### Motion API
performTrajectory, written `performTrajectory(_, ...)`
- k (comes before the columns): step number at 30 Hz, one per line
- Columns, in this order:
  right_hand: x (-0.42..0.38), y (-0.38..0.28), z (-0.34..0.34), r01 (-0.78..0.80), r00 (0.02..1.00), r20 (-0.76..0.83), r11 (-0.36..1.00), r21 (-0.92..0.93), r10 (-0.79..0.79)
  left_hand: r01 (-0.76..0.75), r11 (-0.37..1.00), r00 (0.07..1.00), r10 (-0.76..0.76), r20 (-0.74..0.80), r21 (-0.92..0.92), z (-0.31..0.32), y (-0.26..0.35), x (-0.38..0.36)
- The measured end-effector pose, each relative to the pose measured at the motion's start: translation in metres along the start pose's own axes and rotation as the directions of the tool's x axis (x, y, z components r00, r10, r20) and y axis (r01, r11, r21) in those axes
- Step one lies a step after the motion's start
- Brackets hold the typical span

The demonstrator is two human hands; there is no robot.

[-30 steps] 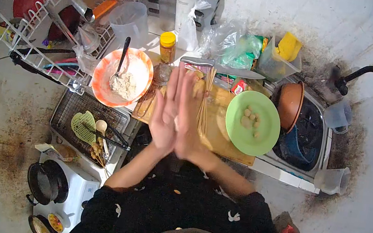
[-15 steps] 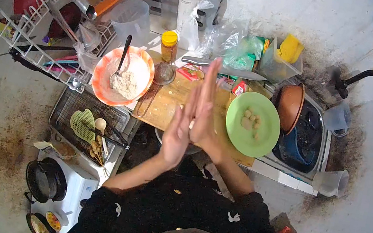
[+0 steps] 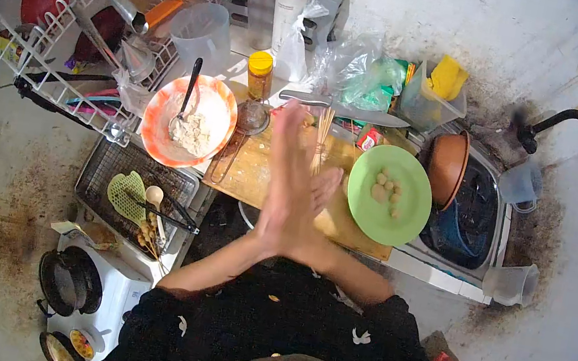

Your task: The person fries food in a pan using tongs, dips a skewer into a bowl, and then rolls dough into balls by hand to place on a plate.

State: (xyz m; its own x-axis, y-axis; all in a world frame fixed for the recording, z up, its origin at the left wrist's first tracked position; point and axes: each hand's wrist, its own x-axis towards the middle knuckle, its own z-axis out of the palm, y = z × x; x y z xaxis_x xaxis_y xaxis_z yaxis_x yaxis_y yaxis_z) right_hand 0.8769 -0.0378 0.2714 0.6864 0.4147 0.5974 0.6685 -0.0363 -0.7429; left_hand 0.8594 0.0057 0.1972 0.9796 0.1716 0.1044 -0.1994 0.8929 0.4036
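Observation:
My right hand (image 3: 291,181), blurred, lies across my left hand (image 3: 326,185), palm against palm, above the wooden cutting board (image 3: 249,166). Fingers of the left hand stick out on the right side. A small pale lump like dough showed between the palms a moment ago; now it is hidden. To the right, a green plate (image 3: 405,215) carries several dough balls (image 3: 388,188). On the left stands an orange-and-white bowl (image 3: 152,131) of floury dough (image 3: 193,135) with a spoon (image 3: 192,84). A tied bundle of wooden skewers (image 3: 322,140) lies behind the hands.
A knife (image 3: 369,114) lies along the board's back edge, near a yellow-lidded jar (image 3: 260,76) and a strainer (image 3: 252,117). The sink (image 3: 470,261), with a brown bowl (image 3: 447,169), is at right. A wire-racked tray (image 3: 103,169) and a stove (image 3: 120,298) are at left.
My palms have crossed: the right hand has swung left over the left hand, whose fingers now show on the right. The skewer bundle has come into view behind them.

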Motion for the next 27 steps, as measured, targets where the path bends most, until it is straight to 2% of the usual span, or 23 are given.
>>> performTrajectory(1, -0.009, -0.002, -0.001, -0.003, 1.0, -0.006, 1.0, -0.003, 0.003, -0.083, 0.964, 0.994, 0.1, 0.054, -0.252, -0.017, -0.007, 0.001)
performTrajectory(3, -0.021, -0.002, -0.004, 0.208, 0.922, 0.36, 0.967, -0.15, -0.143, -0.182, 0.692, 0.945, 0.319, 0.069, -0.699, -0.036, -0.014, 0.001)
performTrajectory(4, -0.022, 0.009, 0.002, 0.197, 0.936, 0.326, 0.966, -0.168, -0.134, -0.181, 0.693, 0.946, 0.317, 0.069, -0.697, -0.019, -0.002, 0.001)
performTrajectory(5, -0.021, 0.018, 0.0, 0.198, 0.936, 0.325, 0.966, -0.165, -0.137, -0.076, 0.921, 0.993, 0.105, 0.055, -0.383, 0.0, 0.013, -0.001)
performTrajectory(6, -0.011, 0.026, -0.006, 0.139, 0.97, 0.228, 0.967, -0.214, -0.088, 0.086, 0.996, 0.995, -0.087, -0.038, -0.026, 0.026, 0.03, -0.001)
performTrajectory(7, -0.002, 0.033, -0.011, 0.072, 0.991, 0.13, 0.964, -0.255, -0.04, 0.281, 0.909, 0.953, -0.228, -0.197, 0.307, 0.037, 0.038, -0.002)
performTrajectory(9, 0.006, 0.03, -0.013, 0.067, 0.996, 0.073, 0.939, -0.337, -0.045, 0.326, 0.893, 0.939, -0.268, -0.214, 0.311, 0.026, 0.017, -0.004)
performTrajectory(10, 0.004, 0.018, -0.01, 0.004, 0.992, 0.122, 0.975, -0.223, 0.024, 0.252, 0.931, 0.96, -0.275, 0.053, 0.264, 0.016, 0.006, -0.001)
performTrajectory(11, -0.002, 0.009, -0.006, -0.07, 0.98, 0.176, 0.991, -0.111, 0.089, 0.197, 0.96, 0.915, -0.252, 0.316, 0.197, 0.001, -0.004, 0.001)
performTrajectory(12, -0.014, 0.01, -0.001, 0.087, 0.938, 0.345, 0.932, -0.352, 0.042, 0.567, 0.6, 0.823, -0.421, 0.381, -0.563, -0.027, -0.014, 0.018)
performTrajectory(13, -0.022, 0.009, 0.006, 0.213, 0.925, 0.337, 0.974, -0.08, -0.175, 0.57, 0.599, 0.822, -0.425, 0.379, -0.563, -0.025, -0.01, 0.017)
performTrajectory(15, -0.03, 0.02, 0.003, 0.354, 0.886, 0.389, 0.909, -0.221, -0.251, 0.498, 0.789, 0.867, -0.435, 0.245, -0.36, -0.012, 0.005, 0.013)
performTrajectory(16, -0.027, 0.025, -0.001, 0.352, 0.888, 0.386, 0.91, -0.219, -0.25, 0.457, 0.856, 0.888, -0.425, 0.175, -0.24, -0.001, 0.015, 0.009)
performTrajectory(18, -0.006, 0.039, -0.011, 0.185, 0.975, 0.173, 0.932, -0.311, -0.136, 0.366, 0.931, 0.929, -0.366, 0.051, 0.021, 0.024, 0.033, 0.002)
performTrajectory(19, 0.001, 0.04, -0.012, 0.189, 0.974, 0.178, 0.932, -0.309, -0.139, 0.316, 0.936, 0.948, -0.319, -0.004, 0.154, 0.036, 0.039, -0.002)
performTrajectory(20, 0.008, 0.035, -0.013, 0.134, 0.988, 0.109, 0.956, -0.261, -0.109, 0.36, 0.892, 0.925, -0.304, -0.226, 0.273, 0.052, 0.034, -0.007)
performTrajectory(21, 0.014, 0.028, -0.015, 0.081, 0.997, 0.038, 0.974, -0.209, -0.075, 0.36, 0.892, 0.925, -0.304, -0.227, 0.274, 0.053, 0.028, -0.005)
performTrajectory(22, 0.008, 0.007, -0.011, -0.088, 0.983, 0.108, 0.899, -0.43, 0.147, 0.014, 0.887, 1.0, -0.023, 0.015, 0.463, 0.052, 0.022, 0.0)
performTrajectory(23, -0.002, 0.005, -0.004, -0.087, 0.984, 0.103, 0.897, -0.433, 0.145, -0.354, 0.764, 0.929, 0.219, 0.299, 0.539, 0.051, 0.016, 0.006)
performTrajectory(24, -0.01, 0.004, 0.004, 0.065, 0.993, 0.113, 0.972, -0.225, -0.04, -0.677, 0.546, 0.725, 0.383, 0.572, 0.493, 0.054, 0.016, 0.012)
performTrajectory(25, -0.013, 0.005, 0.007, 0.225, 0.971, 0.084, 0.974, -0.006, -0.223, -0.678, 0.546, 0.725, 0.385, 0.572, 0.492, 0.057, 0.021, 0.016)
performTrajectory(26, -0.011, 0.009, 0.004, 0.184, 0.981, 0.041, 0.974, 0.133, -0.191, -0.438, 0.813, 0.892, 0.339, 0.3, 0.384, 0.061, 0.03, 0.019)
performTrajectory(27, -0.007, 0.01, -0.001, 0.184, 0.981, 0.042, 0.974, 0.136, -0.191, -0.182, 0.97, 0.983, 0.178, 0.035, 0.163, 0.064, 0.037, 0.02)
